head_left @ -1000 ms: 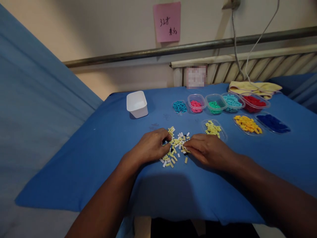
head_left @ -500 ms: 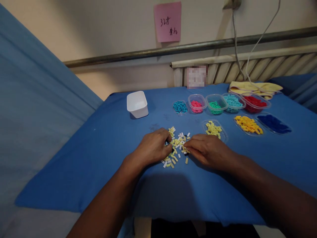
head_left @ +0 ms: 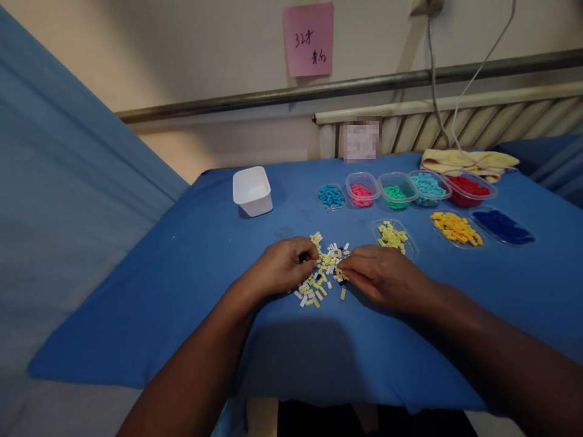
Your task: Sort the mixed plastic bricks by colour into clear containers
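A loose pile of small yellow, white, tan and a few black toy bricks lies on the blue cloth between my hands. My left hand is at the left side of the pile, thumb and forefinger curled close together over the bricks. Whatever sits between those fingertips is too small to name. At the pile's right side, my right hand has its fingers pressed together, tips touching the bricks. Its grip is hidden. Just beyond it stands a clear shallow tray with pale yellow bricks.
A white tub stands at the back left. Clear containers hold teal, pink, green, turquoise, red, orange-yellow and dark blue pieces. A yellow cloth lies behind, near the radiator.
My left hand has shifted slightly, its thumb and forefinger moving a little rightward over the pile, with more bricks showing below it. My right hand has stayed almost still.
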### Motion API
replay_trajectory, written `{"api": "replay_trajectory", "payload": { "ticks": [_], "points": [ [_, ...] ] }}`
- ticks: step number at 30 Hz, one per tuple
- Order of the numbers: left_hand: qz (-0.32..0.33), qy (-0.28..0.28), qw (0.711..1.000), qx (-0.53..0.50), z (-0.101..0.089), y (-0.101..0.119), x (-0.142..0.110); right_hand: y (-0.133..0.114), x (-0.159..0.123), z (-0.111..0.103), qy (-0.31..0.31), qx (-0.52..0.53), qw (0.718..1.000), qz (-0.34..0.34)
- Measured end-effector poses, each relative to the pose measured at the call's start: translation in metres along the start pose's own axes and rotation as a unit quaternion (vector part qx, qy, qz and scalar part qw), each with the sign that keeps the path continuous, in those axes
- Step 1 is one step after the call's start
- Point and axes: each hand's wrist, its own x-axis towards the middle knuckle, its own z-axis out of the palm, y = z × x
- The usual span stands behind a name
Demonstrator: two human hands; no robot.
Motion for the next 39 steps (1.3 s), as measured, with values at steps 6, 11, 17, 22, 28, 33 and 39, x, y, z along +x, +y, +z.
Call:
{"api": "replay_trajectory", "payload": {
  "ticks": [6,11,17,22,28,33,39],
  "points": [
    [-0.042,0.021,0.983,-0.178,0.004,0.004,0.002,-0.007,0.003,0.002,0.056,0.073,0.994,0.051],
    [-0.037,0.034,0.935,-0.350,0.019,0.017,0.007,-0.020,0.011,0.005,0.155,0.168,0.968,0.107],
    [-0.028,0.050,0.907,-0.416,0.033,0.020,0.013,-0.021,0.016,0.004,0.196,0.154,0.962,0.113],
    [-0.039,0.100,0.950,-0.293,0.014,0.009,0.010,0.003,0.008,-0.013,0.191,0.087,0.970,0.125],
    [-0.034,0.198,0.978,-0.056,-0.019,-0.021,0.007,0.061,-0.019,-0.041,0.157,-0.120,0.959,0.202],
    [0.070,0.128,0.987,0.068,-0.007,-0.026,0.008,0.076,-0.031,-0.043,0.096,-0.195,0.947,0.236],
    [0.135,0.070,0.971,0.183,0.005,-0.025,0.009,0.070,-0.028,-0.040,0.077,-0.205,0.948,0.229]
  ]
}}
